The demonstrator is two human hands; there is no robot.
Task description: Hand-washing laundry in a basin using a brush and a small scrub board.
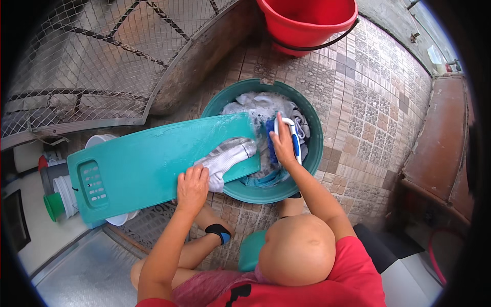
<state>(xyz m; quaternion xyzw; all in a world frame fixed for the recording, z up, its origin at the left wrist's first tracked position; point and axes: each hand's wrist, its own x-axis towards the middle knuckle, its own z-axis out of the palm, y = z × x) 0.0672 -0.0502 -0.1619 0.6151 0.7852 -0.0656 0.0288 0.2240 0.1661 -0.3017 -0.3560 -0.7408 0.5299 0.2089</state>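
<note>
A teal plastic washboard (142, 157) slopes down to the right, its far end inside a green basin (315, 153). A wet white-and-grey sock (232, 153) lies on the lower part of the board. My left hand (193, 188) presses one end of it against the board near its front edge. Over the basin, my right hand (284, 147) grips a scrub brush (293, 134) with a white and blue handle and dark blue bristles turned toward the board. Soapy water and grey and white clothes (264, 100) fill the basin, with a blue-green cloth (264, 179) at its near side.
A red bucket (307, 34) with a black handle stands behind the basin on the tiled floor (360, 126). To the left are a wire mesh gate (115, 65) and several white containers (65, 195) by the washboard's upper end. A brown slab (433, 142) borders the right side.
</note>
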